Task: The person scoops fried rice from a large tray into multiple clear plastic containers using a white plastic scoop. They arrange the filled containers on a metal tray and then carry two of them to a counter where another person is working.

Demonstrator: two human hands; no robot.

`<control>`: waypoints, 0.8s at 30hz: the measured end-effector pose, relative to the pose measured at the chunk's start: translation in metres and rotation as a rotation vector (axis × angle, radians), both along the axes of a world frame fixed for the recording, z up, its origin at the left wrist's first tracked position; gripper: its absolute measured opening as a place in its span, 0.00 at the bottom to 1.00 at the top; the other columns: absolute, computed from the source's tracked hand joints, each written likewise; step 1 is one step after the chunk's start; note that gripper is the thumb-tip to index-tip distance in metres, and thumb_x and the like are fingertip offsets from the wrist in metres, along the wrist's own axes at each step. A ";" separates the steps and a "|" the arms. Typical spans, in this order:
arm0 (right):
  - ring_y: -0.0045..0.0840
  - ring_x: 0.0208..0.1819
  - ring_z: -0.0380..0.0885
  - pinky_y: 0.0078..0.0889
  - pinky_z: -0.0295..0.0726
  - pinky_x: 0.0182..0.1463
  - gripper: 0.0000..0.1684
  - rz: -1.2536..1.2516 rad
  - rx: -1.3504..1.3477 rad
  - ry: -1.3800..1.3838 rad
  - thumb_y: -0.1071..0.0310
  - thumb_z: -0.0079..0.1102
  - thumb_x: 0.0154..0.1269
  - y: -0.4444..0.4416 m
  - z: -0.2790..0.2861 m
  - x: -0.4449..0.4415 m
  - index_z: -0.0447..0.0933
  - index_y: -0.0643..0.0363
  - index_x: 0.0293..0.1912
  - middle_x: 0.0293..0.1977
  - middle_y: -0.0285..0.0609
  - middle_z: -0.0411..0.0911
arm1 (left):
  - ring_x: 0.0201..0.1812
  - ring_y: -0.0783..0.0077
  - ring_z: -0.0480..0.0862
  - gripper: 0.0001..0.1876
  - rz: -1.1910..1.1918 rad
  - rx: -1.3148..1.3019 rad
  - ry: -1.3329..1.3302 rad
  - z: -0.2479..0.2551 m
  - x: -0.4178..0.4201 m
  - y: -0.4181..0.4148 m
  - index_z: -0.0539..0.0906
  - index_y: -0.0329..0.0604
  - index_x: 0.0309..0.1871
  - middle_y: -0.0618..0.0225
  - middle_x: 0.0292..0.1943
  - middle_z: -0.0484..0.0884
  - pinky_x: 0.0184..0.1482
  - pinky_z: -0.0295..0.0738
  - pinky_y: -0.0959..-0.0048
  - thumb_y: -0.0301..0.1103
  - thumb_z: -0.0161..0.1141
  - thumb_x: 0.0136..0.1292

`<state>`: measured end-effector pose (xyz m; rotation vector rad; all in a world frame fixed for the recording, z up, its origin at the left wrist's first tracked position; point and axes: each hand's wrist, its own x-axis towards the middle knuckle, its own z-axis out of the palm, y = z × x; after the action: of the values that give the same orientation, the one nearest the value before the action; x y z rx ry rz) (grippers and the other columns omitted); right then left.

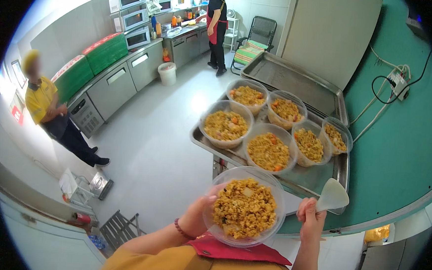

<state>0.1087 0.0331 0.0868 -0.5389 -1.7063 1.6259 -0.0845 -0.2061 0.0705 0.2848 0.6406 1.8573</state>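
Note:
A clear plastic bowl of fried rice (244, 211) is held close to my chest by my left hand (200, 212), whose fingers curl round its left side. My right hand (312, 215) grips a pale plastic rice paddle (333, 196) by its handle, blade up, to the right of the bowl. Beyond them a metal tray (208, 145) carries several more clear bowls of fried rice, among them a near one (269, 149), a left one (226, 124) and a smaller-looking one at the right (336, 137).
Another metal tray (297, 73) lies behind the bowls. A green wall panel (393, 146) with cables stands right. One person (47, 102) stands at left, another (217, 23) at the far counter. A folding stool (119, 227) is low left; a white bucket (167, 74) stands farther off.

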 end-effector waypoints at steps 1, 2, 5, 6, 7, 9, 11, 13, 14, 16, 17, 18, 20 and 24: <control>0.14 0.21 0.61 0.19 0.58 0.25 0.27 0.001 -0.023 -0.038 0.47 0.54 0.76 -0.023 0.002 -0.018 0.77 0.60 0.29 0.19 0.30 0.65 | 0.72 0.59 0.66 0.40 -0.030 0.003 0.029 0.001 -0.019 -0.010 0.59 0.40 0.75 0.56 0.72 0.65 0.73 0.61 0.58 0.50 0.57 0.65; 0.13 0.20 0.61 0.19 0.57 0.24 0.27 -0.007 -0.064 -0.039 0.47 0.54 0.76 -0.043 0.002 -0.037 0.83 0.64 0.38 0.19 0.30 0.66 | 0.72 0.60 0.66 0.40 -0.060 0.006 0.059 0.004 -0.039 -0.019 0.59 0.40 0.75 0.57 0.72 0.65 0.73 0.61 0.59 0.50 0.58 0.64; 0.10 0.20 0.61 0.17 0.55 0.23 0.30 -0.082 -0.026 -0.162 0.44 0.52 0.76 -0.105 0.008 -0.085 0.84 0.66 0.48 0.19 0.28 0.67 | 0.72 0.61 0.67 0.43 -0.114 0.047 0.092 -0.002 -0.087 -0.045 0.59 0.40 0.75 0.57 0.71 0.66 0.73 0.61 0.60 0.50 0.63 0.61; 0.09 0.20 0.61 0.16 0.54 0.23 0.32 -0.063 -0.021 -0.199 0.44 0.53 0.75 -0.118 0.004 -0.097 0.82 0.67 0.53 0.20 0.27 0.69 | 0.72 0.61 0.67 0.43 -0.119 0.042 0.118 -0.005 -0.100 -0.055 0.59 0.39 0.75 0.57 0.71 0.66 0.73 0.62 0.60 0.50 0.63 0.61; 0.09 0.20 0.61 0.16 0.54 0.23 0.32 -0.072 -0.026 -0.223 0.45 0.53 0.75 -0.131 0.006 -0.112 0.82 0.68 0.53 0.20 0.27 0.69 | 0.72 0.61 0.67 0.43 -0.125 0.037 0.142 -0.008 -0.114 -0.063 0.59 0.39 0.75 0.57 0.71 0.66 0.73 0.62 0.60 0.50 0.64 0.61; 0.09 0.20 0.61 0.17 0.55 0.23 0.32 -0.091 -0.037 -0.269 0.45 0.53 0.76 -0.158 0.016 -0.138 0.82 0.69 0.52 0.20 0.27 0.69 | 0.73 0.60 0.65 0.46 -0.148 0.034 0.158 -0.014 -0.142 -0.079 0.58 0.39 0.75 0.57 0.73 0.63 0.74 0.61 0.58 0.51 0.65 0.60; 0.09 0.20 0.61 0.17 0.55 0.23 0.31 -0.102 -0.025 -0.271 0.47 0.54 0.76 -0.180 0.023 -0.157 0.80 0.70 0.54 0.19 0.27 0.68 | 0.73 0.61 0.65 0.46 -0.154 0.037 0.161 -0.027 -0.162 -0.089 0.57 0.39 0.76 0.57 0.73 0.64 0.75 0.60 0.59 0.51 0.66 0.59; 0.09 0.20 0.61 0.17 0.55 0.23 0.30 -0.110 -0.016 -0.283 0.48 0.55 0.76 -0.197 0.025 -0.171 0.79 0.70 0.55 0.18 0.27 0.68 | 0.74 0.62 0.63 0.48 -0.166 0.028 0.160 -0.031 -0.177 -0.099 0.56 0.39 0.76 0.58 0.74 0.62 0.75 0.59 0.60 0.51 0.67 0.58; 0.09 0.20 0.60 0.17 0.56 0.23 0.29 -0.113 -0.002 -0.297 0.50 0.55 0.76 -0.203 0.026 -0.176 0.79 0.70 0.56 0.18 0.27 0.68 | 0.74 0.62 0.63 0.49 -0.172 0.014 0.158 -0.029 -0.182 -0.104 0.56 0.39 0.76 0.58 0.74 0.61 0.75 0.58 0.60 0.51 0.67 0.57; 0.09 0.20 0.62 0.17 0.58 0.23 0.25 -0.119 0.004 -0.320 0.56 0.56 0.76 -0.211 0.026 -0.182 0.79 0.69 0.57 0.18 0.28 0.69 | 0.74 0.63 0.62 0.46 -0.172 0.016 0.160 -0.026 -0.189 -0.111 0.56 0.40 0.76 0.59 0.73 0.62 0.75 0.57 0.61 0.48 0.64 0.59; 0.09 0.20 0.63 0.17 0.60 0.23 0.21 -0.124 -0.001 -0.333 0.60 0.56 0.75 -0.212 0.027 -0.184 0.79 0.68 0.57 0.19 0.28 0.70 | 0.73 0.65 0.62 0.42 -0.167 0.034 0.161 -0.025 -0.190 -0.113 0.55 0.40 0.76 0.60 0.73 0.62 0.75 0.55 0.63 0.44 0.61 0.62; 0.09 0.20 0.65 0.17 0.62 0.23 0.19 -0.131 -0.008 -0.344 0.65 0.56 0.74 -0.213 0.028 -0.186 0.79 0.67 0.57 0.20 0.28 0.71 | 0.73 0.66 0.61 0.39 -0.164 0.053 0.163 -0.025 -0.189 -0.113 0.55 0.40 0.76 0.61 0.72 0.63 0.75 0.54 0.65 0.40 0.58 0.64; 0.09 0.20 0.65 0.17 0.63 0.24 0.18 -0.156 -0.008 -0.349 0.68 0.57 0.71 -0.214 0.030 -0.186 0.80 0.65 0.56 0.20 0.28 0.72 | 0.74 0.63 0.61 0.45 -0.164 0.020 0.193 -0.027 -0.185 -0.112 0.55 0.40 0.77 0.59 0.74 0.61 0.75 0.56 0.61 0.48 0.64 0.60; 0.09 0.20 0.66 0.17 0.65 0.24 0.18 -0.213 0.015 -0.372 0.72 0.59 0.66 -0.213 0.034 -0.171 0.81 0.63 0.55 0.21 0.28 0.74 | 0.76 0.62 0.60 0.48 -0.188 0.046 0.213 -0.027 -0.165 -0.103 0.55 0.41 0.77 0.58 0.75 0.59 0.76 0.56 0.60 0.52 0.66 0.60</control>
<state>-0.0625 -0.1797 0.1206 -1.0311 -1.8464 1.4216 -0.2499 -0.3088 0.0439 0.5598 0.6919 1.6754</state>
